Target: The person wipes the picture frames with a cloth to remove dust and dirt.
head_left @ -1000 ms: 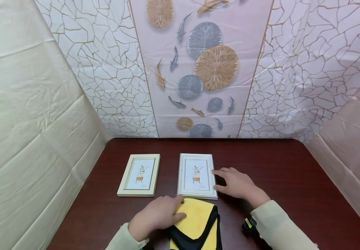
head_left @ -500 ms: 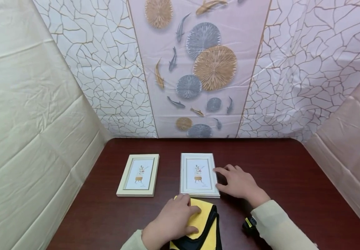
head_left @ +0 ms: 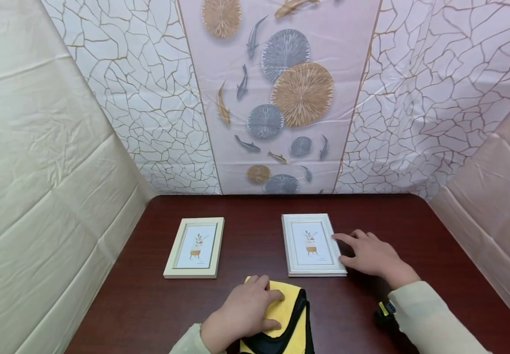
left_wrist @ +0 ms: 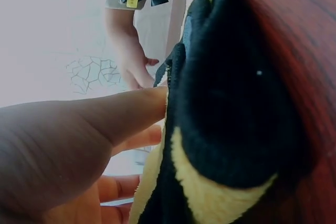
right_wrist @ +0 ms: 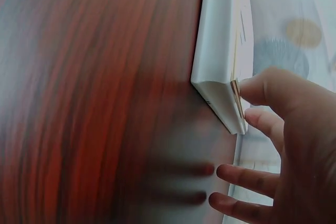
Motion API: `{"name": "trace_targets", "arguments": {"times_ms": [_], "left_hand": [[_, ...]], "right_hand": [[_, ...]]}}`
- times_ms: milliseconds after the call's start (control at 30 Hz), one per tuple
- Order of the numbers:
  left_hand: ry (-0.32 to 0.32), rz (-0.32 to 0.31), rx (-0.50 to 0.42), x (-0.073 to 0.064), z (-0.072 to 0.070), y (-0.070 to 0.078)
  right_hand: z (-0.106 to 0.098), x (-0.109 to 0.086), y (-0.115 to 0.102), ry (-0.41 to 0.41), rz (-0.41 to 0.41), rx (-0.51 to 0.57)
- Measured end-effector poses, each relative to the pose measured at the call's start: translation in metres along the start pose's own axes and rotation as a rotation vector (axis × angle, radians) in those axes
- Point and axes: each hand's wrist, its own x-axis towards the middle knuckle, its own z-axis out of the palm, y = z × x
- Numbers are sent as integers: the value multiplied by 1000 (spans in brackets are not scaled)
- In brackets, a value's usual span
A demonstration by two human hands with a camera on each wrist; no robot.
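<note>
My left hand [head_left: 248, 312] rests on a folded yellow cloth [head_left: 289, 295] with black edging, its fingers spread and lightly bent. From the side, the left wrist view shows the thumb on top of the cloth's thick folds [left_wrist: 236, 114]. With thumb and index fingertips apart, my right hand [head_left: 372, 256] touches the right rim of a white picture frame [head_left: 311, 248]. That frame lies face up with a potted-plant print. In the right wrist view the frame's side [right_wrist: 215, 35] stays flat on the table, while the other fingers [right_wrist: 247, 179] extend past it, close to the tabletop.
A cream picture frame [head_left: 195, 250] with a similar print lies face up on the left. Under everything is a dark red-brown wooden table [head_left: 250, 231]. A patterned curtain [head_left: 277, 98] hangs behind, with pale cloth walls [head_left: 51, 206] on both sides.
The white frame has slid right across the table together with my right hand, turning slightly. My left hand first shifted right over the cloth, then stayed put.
</note>
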Motion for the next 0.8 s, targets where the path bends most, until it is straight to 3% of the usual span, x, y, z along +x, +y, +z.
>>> {"name": "trace_targets", "arguments": {"times_ms": [800], "left_hand": [[9, 11, -41, 0, 3, -7]], "right_hand": [[-35, -48, 136, -130, 205, -10]]}}
